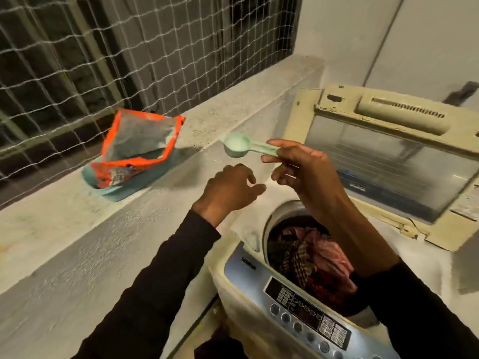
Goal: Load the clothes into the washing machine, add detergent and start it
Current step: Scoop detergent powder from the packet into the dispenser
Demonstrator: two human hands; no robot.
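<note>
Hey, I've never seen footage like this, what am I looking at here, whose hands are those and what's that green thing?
This single picture comes from a camera worn on a person's head, looking forward and down, so the arms reaching in from below are the wearer's own. The right hand pinches the handle of a pale green scoop, which seems to hold powder. The left hand hangs beside it, fingers loosely curled, holding nothing. On the concrete ledge stands an opened orange detergent bag. Below the hands is a top-loading washing machine with its lid raised, and clothes are already in the drum. Likely next the powder goes in.
</note>
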